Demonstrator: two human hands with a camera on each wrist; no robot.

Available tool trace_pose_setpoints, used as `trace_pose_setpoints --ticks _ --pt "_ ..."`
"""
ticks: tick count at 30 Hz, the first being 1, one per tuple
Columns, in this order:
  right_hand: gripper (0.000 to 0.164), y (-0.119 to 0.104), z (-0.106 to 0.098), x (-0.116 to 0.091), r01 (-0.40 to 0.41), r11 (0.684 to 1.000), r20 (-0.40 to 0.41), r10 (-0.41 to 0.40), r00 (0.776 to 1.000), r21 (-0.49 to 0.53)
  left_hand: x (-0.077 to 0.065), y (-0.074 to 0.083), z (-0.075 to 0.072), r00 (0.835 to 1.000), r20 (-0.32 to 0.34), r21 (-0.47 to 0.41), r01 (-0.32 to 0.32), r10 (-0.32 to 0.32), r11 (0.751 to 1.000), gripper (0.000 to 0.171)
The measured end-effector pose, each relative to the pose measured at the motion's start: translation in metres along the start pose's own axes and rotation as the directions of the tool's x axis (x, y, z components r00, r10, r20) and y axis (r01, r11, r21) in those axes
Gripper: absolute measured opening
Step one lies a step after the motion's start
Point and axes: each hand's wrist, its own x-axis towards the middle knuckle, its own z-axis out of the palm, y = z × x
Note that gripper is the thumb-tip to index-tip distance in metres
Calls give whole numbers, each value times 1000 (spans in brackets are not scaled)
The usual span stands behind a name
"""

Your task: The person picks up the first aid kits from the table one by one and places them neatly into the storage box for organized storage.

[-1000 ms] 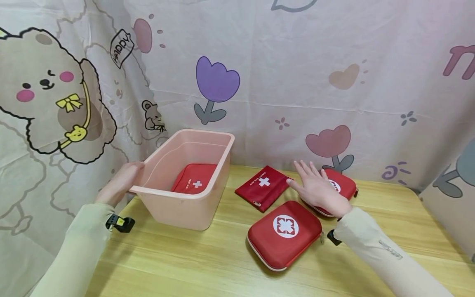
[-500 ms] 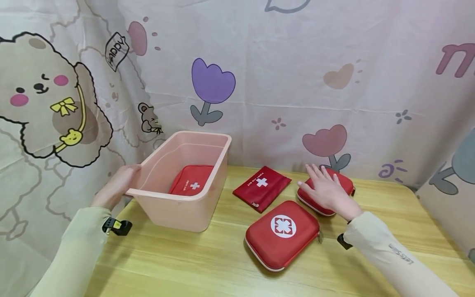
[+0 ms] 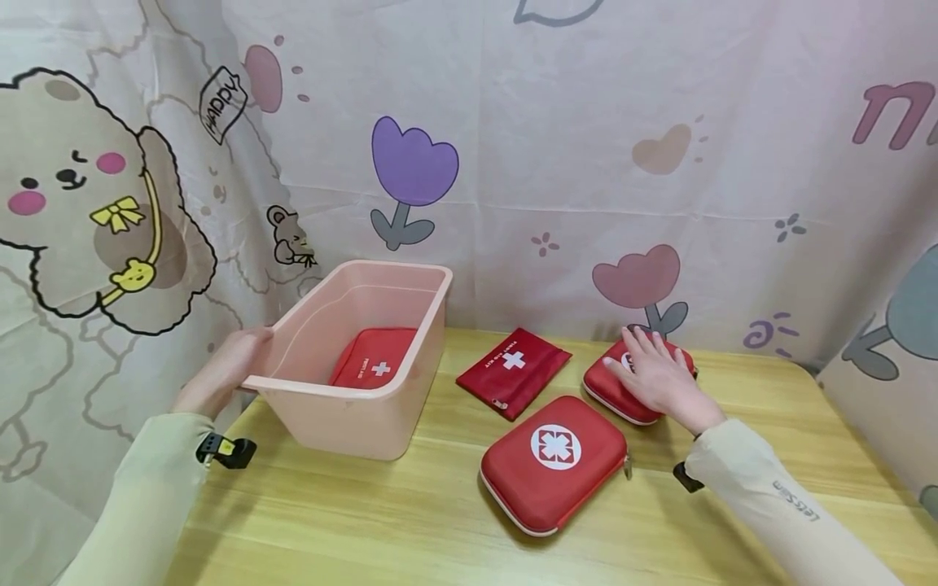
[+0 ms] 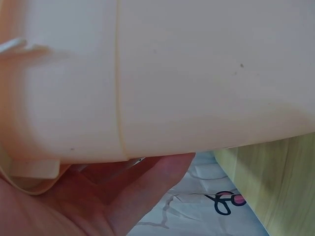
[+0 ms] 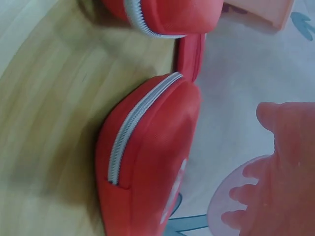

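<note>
My left hand [image 3: 225, 368] grips the left rim of a pink plastic bin [image 3: 340, 423]. The left wrist view shows that hand's palm and thumb [image 4: 157, 182] below the rim. Inside the bin lies a red first aid pouch [image 3: 375, 358] with a white cross. My right hand [image 3: 665, 382] is over a small red zippered first aid case [image 3: 619, 399] at the back right, fingers spread. In the right wrist view a gap shows between the fingers and this case [image 5: 152, 147]. A larger red first aid case [image 3: 553, 468] lies flat nearer the front.
A flat dark red first aid kit pouch [image 3: 513, 374] lies between the bin and the small case. Everything stands on a wooden table [image 3: 410, 521]. A printed cloth curtain [image 3: 506, 163] hangs close behind and along the left side.
My right hand has moved right, from the small case's left side to above it. My left hand stays on the bin's rim. The head view has shifted slightly.
</note>
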Motion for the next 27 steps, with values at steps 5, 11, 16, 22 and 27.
trace_pose_setpoints --ticks 5,11,16,22,27 --pt "83 10 8 0 -19 1000 11 19 1000 9 0 -2 1 1000 14 3 8 -8 1000 64" --pt "84 17 21 1 -27 1000 19 26 999 15 0 -2 2 1000 15 0 8 -8 1000 64" --pt "84 20 31 0 -51 999 39 50 998 17 -2 -2 4 1000 19 2 16 -16 1000 64" --pt "82 23 42 0 -94 996 58 94 994 -2 -2 -3 5 999 25 8 24 -24 1000 65" --pt "80 26 44 1 -89 996 48 89 995 -1 -3 -2 3 1000 19 9 20 -20 1000 66"
